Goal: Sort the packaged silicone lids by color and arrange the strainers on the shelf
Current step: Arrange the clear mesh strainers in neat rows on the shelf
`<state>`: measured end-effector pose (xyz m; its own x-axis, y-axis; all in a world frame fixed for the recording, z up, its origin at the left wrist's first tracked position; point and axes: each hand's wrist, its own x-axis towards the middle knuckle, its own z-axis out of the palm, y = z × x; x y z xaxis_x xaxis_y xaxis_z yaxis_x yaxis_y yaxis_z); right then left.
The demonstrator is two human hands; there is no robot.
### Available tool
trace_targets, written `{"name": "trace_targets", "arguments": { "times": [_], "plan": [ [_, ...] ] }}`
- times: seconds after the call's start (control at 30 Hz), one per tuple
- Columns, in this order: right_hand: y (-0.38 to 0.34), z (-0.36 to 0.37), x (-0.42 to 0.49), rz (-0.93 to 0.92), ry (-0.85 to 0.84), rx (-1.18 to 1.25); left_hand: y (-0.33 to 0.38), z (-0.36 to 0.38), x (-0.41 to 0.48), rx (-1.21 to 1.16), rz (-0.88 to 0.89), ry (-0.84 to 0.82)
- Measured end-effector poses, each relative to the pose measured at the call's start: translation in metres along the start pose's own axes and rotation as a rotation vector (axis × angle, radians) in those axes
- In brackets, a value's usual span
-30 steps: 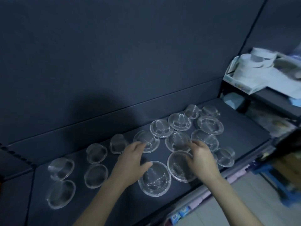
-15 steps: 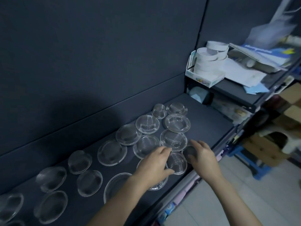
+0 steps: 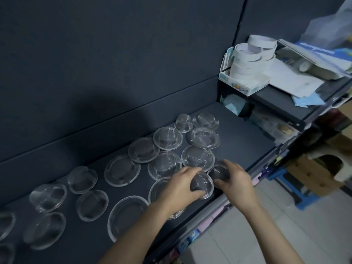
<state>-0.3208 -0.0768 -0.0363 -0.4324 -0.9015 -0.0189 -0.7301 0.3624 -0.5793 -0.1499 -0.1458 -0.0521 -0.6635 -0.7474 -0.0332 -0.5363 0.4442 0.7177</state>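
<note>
Left hand (image 3: 179,187) grips a small mesh strainer (image 3: 202,182); right hand (image 3: 237,181) curls round a second mesh strainer (image 3: 219,171) beside it; larger strainers (image 3: 198,156) lie beyond both hands

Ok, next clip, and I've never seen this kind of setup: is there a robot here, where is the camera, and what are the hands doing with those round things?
No robot here: a person works with two bare hands. The camera sits on their head, looking forward and down, so the arms enter from the bottom. The dark shelf carries many round mesh strainers of differing sizes, laid out in rough rows; the round pieces at the far left are too blurred to name. The left hand grips a small mesh strainer near the front edge; the right hand holds a second small strainer right beside it. On a higher shelf to the right, a box holds white tape rolls, with papers alongside.
</note>
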Motion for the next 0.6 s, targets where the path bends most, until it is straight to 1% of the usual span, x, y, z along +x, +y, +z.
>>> {"name": "trace_targets", "arguments": {
  "times": [0.13, 0.2, 0.4, 0.53, 0.6],
  "plan": [
    [-0.010, -0.005, -0.006, -0.017, 0.107, 0.008, 0.001, -0.015, -0.010, -0.064, -0.017, 0.124],
    [-0.020, -0.005, -0.010, -0.017, 0.119, 0.018, -0.001, -0.028, -0.021, -0.059, -0.022, 0.167],
    [-0.062, 0.006, -0.034, -0.094, 0.046, 0.043, -0.020, -0.065, -0.074, -0.012, -0.086, 0.243],
    [-0.091, 0.021, -0.052, -0.122, -0.031, 0.062, -0.037, -0.086, -0.118, -0.037, -0.139, 0.321],
    [-0.108, 0.031, -0.062, -0.169, -0.062, 0.071, -0.047, -0.095, -0.143, -0.060, -0.187, 0.363]
  ]
}}
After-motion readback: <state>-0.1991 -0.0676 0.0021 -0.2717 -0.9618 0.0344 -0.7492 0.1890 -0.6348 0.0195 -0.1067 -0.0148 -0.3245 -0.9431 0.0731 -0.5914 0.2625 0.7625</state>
